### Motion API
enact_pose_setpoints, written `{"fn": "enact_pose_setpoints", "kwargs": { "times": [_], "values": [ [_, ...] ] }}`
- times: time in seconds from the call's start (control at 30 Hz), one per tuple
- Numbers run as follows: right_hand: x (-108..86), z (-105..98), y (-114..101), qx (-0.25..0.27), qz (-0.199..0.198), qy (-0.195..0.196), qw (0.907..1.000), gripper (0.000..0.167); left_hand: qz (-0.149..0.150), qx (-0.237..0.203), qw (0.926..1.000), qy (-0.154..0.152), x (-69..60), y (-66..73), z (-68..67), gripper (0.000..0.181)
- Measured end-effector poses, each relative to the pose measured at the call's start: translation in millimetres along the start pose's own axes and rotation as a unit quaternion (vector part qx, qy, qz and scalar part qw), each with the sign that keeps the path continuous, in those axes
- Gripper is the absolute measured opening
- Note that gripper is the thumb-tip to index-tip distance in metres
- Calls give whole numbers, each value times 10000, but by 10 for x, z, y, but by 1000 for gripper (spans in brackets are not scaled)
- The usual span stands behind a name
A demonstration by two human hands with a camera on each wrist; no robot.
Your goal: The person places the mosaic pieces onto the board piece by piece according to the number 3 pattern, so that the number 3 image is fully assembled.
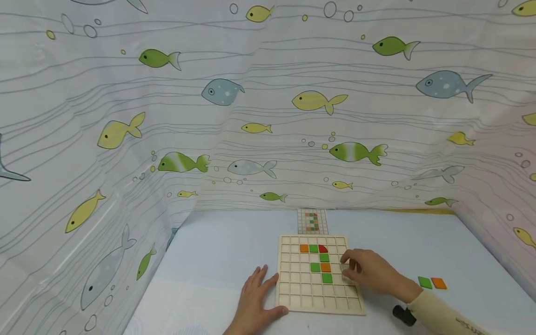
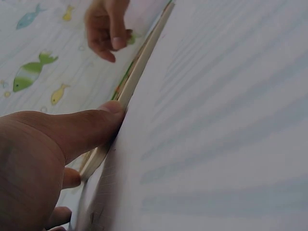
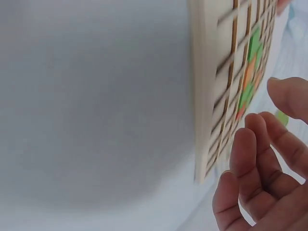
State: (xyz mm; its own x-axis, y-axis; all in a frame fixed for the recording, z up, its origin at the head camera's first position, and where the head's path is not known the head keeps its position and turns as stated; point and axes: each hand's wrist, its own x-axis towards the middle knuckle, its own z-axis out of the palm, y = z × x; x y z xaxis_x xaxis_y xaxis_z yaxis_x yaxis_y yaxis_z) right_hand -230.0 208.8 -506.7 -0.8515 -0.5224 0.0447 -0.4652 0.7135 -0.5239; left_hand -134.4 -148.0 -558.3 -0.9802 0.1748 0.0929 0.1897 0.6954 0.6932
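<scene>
A square wooden grid board [image 1: 301, 300] lies on the table. In it sit several flat tiles: an orange tile [image 1: 304, 248], a red rounded tile [image 1: 323, 249] and a green tile [image 1: 327, 278] among them. My left hand [image 1: 257, 300] rests at the board's near left corner, fingers spread; its thumb [image 2: 98, 126] touches the board's edge in the left wrist view. Over the board's right side hovers my right hand [image 1: 368, 271], fingers loosely bent. In the right wrist view its thumb [image 3: 291, 96] stands apart from the fingers, and nothing shows between them.
Behind the board lies a pattern card [image 1: 312, 221] with a coloured grid. To the right are a loose green tile [image 1: 425, 282] and a loose orange tile [image 1: 438, 283]. A black object [image 1: 404, 315] is by the right wrist. A fish-printed cloth [image 1: 268, 139] surrounds the table.
</scene>
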Motion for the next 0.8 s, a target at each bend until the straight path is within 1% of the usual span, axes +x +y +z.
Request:
{"fn": "enact_pose_setpoints", "kwargs": {
  "times": [0.23, 0.37, 0.47, 0.53, 0.67, 0.73, 0.8],
  "values": [
    [-158, -388, 244, -663, 109, 45, 9977, 22, -30, -34, 10000, -3, 4, -10, 5, 86],
    [-259, -515, 389, -845, 359, 74, 9957, 21, -13, -38, 10000, 6, 3, -5, 5, 86],
    [-311, -553, 476, -848, 658, -17, 9942, 20, 0, -42, 10000, 32, -2, -2, 2, 86],
    [-334, -560, 526, -867, 883, -171, 9922, 21, -5, -40, 10000, 58, -5, -1, 1, 85],
    [-382, -555, 602, -1034, 1415, -459, 9834, 27, -18, -67, 9999, 84, -5, -6, 9, 85],
    [-421, -556, 618, -1118, 1573, -552, 9796, 31, -7, -71, 9999, 89, -3, -9, 16, 85],
    [-467, -555, 621, -1087, 1719, -640, 9770, 33, 6, -63, 9999, 93, -2, -13, 23, 85]
  ]
}}
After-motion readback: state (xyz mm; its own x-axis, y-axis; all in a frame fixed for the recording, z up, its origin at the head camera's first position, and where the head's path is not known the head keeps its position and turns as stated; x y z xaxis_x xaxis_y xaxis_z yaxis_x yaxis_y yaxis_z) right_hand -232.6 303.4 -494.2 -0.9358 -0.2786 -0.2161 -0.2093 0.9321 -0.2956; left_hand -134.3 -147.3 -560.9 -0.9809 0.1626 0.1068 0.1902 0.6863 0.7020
